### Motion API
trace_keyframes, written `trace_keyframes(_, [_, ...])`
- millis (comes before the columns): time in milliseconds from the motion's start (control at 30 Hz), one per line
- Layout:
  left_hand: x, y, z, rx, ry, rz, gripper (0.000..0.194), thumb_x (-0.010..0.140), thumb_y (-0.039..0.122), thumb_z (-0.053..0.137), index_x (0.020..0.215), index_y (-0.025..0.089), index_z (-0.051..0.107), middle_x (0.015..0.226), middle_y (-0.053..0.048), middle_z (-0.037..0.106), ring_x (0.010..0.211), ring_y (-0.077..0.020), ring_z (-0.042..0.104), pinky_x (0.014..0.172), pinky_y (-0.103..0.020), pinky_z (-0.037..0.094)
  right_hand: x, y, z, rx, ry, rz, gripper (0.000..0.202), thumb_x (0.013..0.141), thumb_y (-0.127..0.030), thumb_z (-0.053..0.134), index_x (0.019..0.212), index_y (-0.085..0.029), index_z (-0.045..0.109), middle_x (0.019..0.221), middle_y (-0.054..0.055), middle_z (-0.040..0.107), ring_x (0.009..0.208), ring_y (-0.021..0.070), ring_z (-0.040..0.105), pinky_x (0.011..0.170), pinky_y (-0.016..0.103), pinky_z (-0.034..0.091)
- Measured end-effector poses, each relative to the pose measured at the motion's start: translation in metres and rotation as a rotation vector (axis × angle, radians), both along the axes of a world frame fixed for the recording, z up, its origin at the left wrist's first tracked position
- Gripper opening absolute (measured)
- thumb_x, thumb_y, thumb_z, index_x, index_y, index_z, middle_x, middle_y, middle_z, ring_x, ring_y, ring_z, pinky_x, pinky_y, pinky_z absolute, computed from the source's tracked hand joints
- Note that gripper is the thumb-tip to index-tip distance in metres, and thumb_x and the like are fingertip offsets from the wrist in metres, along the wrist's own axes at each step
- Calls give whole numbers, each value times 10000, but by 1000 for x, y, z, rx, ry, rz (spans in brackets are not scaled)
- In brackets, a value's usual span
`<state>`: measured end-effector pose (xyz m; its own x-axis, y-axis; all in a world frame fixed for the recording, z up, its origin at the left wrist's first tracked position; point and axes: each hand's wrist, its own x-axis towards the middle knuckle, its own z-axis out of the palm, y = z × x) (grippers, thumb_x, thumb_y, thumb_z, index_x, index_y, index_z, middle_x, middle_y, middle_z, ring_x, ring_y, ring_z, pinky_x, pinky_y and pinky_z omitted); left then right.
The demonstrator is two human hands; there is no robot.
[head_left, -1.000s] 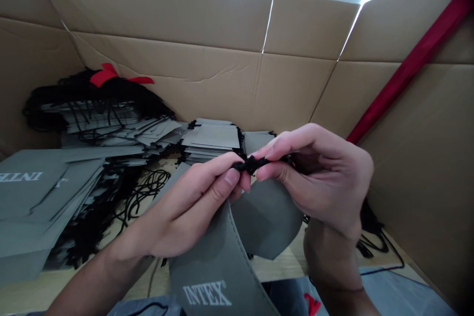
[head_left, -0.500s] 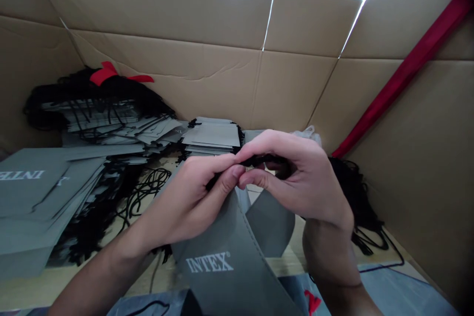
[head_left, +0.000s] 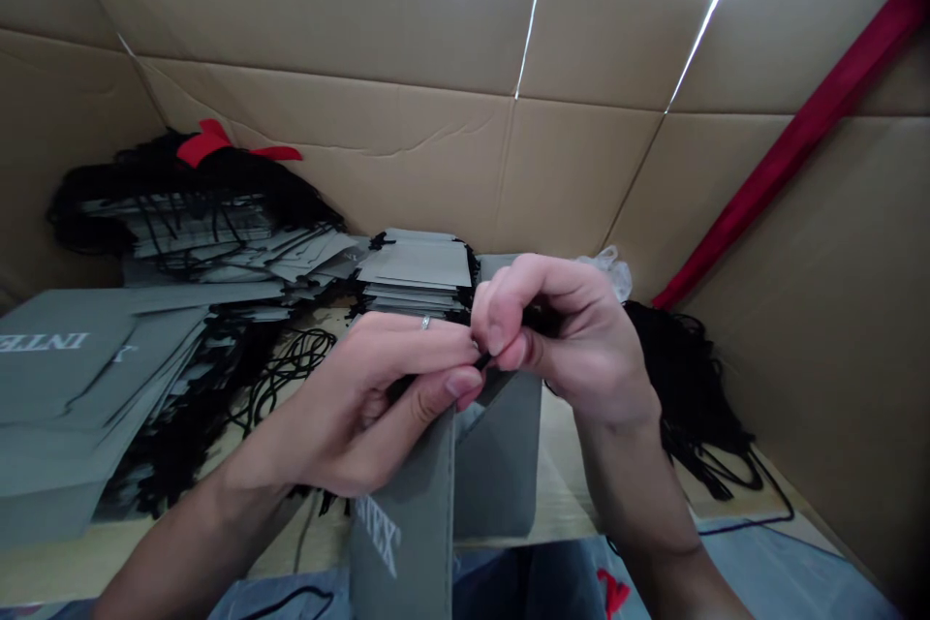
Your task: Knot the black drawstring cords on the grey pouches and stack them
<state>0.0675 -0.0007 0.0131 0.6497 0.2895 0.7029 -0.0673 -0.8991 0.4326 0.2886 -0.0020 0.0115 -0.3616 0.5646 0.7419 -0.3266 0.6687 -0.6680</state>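
Observation:
A grey INTEX-printed piece with a stitched edge hangs beneath my hands, its other panel spreading to the right. My left hand is closed, pinching the piece's top edge and a short black cord between thumb and fingers. Close against those fingertips, my right hand is closed in a pinch on the same cord. Fingers hide most of the cord and where it meets the grey piece.
Grey printed pieces with black cords are piled at left. Behind stands a neat stack. Black cords lie at right, with a clear plastic bag near them. Cardboard walls enclose the table; a red strap slants down the right.
My right hand has turned and curled its fingers into a tighter pinch on the cord. The grey piece has swung from slanting rightward to hanging nearly straight down.

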Motion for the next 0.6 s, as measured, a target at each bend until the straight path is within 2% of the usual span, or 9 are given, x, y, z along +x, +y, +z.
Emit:
trace_keyframes(67, [0,0,1,-11,-12,54,304,1144,94,577,862,204,564,719,74,520,627,-75,466,612,-207,386,0,1,1,-28,-15,-18,171,966,-244,960,928,-218,795,818,6,783,714,161,782,668,277,644])
trace_keyframes(133, [-1,3,1,-53,26,107,250,1154,115,578,930,202,647,781,54,615,694,-85,552,671,-196,453,4,-2,5,-22,-55,-159,168,988,-287,948,948,-227,796,840,4,783,720,154,770,683,278,639])
trace_keyframes(200, [-7,9,3,-108,90,134,113,1140,188,643,1204,215,732,884,25,687,789,-118,625,721,-206,518,11,-6,9,24,-76,-391,206,977,-365,965,944,-244,802,859,3,782,736,159,743,679,287,617])
trace_keyframes(267, [-16,16,5,-156,186,163,374,1111,242,686,1485,240,670,892,27,674,792,-136,627,678,-207,528,20,-11,14,90,-88,-622,244,951,-437,982,931,-263,811,872,6,776,747,173,700,648,302,574])
trace_keyframes(300, [-22,20,7,-165,252,188,386,1106,248,677,1492,248,676,864,34,658,763,-134,613,632,-200,505,24,-13,16,123,-97,-715,251,942,-456,987,923,-271,817,872,8,772,750,179,678,630,310,546])
trace_keyframes(367, [-32,24,12,-142,361,285,160,1094,257,669,1193,226,791,792,36,664,684,-122,584,555,-201,440,30,-17,19,163,-138,-838,248,938,-472,986,916,-282,830,873,15,769,756,190,653,604,323,500])
trace_keyframes(400, [-36,25,14,-106,353,359,140,1085,274,683,1060,216,808,754,40,666,640,-113,560,530,-209,411,32,-18,20,169,-159,-872,240,938,-477,986,939,-288,838,893,20,775,771,196,656,600,329,491])
trace_keyframes(500, [-41,24,18,88,74,693,111,1033,278,784,982,197,842,786,38,747,665,-106,613,566,-230,418,32,-24,24,175,-166,-963,279,924,-493,997,1061,-304,846,977,29,787,836,212,683,642,342,520])
trace_keyframes(600, [-35,22,12,345,-298,961,93,997,248,868,1070,190,873,923,9,805,799,-129,696,696,-268,495,27,-29,26,131,-216,-985,332,945,-576,956,938,-268,831,846,21,762,744,190,653,624,335,510])
